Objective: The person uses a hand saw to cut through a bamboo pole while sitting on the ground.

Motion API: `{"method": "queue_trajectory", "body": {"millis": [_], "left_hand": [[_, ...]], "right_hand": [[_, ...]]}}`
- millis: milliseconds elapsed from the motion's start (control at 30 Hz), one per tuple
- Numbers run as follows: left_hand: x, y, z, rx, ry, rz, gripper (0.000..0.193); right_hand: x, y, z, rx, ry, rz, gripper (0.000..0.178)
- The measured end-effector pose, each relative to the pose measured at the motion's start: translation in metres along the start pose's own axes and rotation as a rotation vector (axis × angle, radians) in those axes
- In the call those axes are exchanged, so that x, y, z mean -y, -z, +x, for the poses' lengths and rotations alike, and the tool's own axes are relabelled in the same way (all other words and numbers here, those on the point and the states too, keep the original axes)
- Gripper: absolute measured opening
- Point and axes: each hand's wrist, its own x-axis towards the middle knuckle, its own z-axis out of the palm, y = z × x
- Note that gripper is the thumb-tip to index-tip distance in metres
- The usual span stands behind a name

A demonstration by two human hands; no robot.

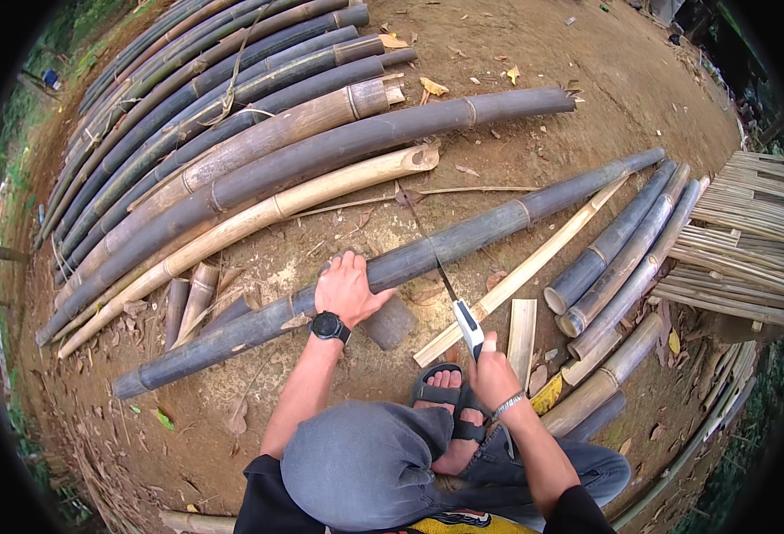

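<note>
Over bare dirt [641,98], pressing dark bamboo pole [403,269] under spread left hand [347,289], gripping saw [468,329] laid across it in closed right hand [496,378]. Likely stiff, heavyish, slick-skinned; best steadied near a node [522,211]

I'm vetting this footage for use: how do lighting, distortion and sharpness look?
Head view: soft daylight, no hard shadows on the ground; head view again: fisheye distortion bows the stacked bamboo poles, and black fills the corners; same head view: the left hand, the wristwatch and the saw in the right hand look fairly sharp, without obvious motion blur.
</note>
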Motion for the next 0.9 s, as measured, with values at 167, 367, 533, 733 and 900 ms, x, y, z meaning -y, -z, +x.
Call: {"method": "queue_trajectory", "body": {"millis": [167, 367, 533, 733, 900], "left_hand": [[0.006, -0.001, -0.006, 0.005, 0.009, -0.007, 0.065], [0.010, -0.005, -0.008, -0.047, -0.015, -0.016, 0.064], [0.000, -0.008, -0.012, -0.131, -0.034, 0.000, 0.062], [0.009, -0.005, -0.008, -0.159, -0.017, -0.012, 0.059], [0.005, -0.011, -0.015, -0.164, -0.022, 0.017, 0.060]], "right_hand": [[-0.018, 0.007, -0.057, 0.012, 0.047, 0.017, 0.056], [-0.004, -0.006, 0.000, 0.019, 0.035, -0.022, 0.053], [-0.010, 0.012, -0.019, 0.035, 0.034, -0.022, 0.052], [-0.006, 0.022, -0.073, 0.025, 0.075, 0.022, 0.056], [-0.005, 0.005, 0.003, 0.077, 0.044, -0.077, 0.045]]}}
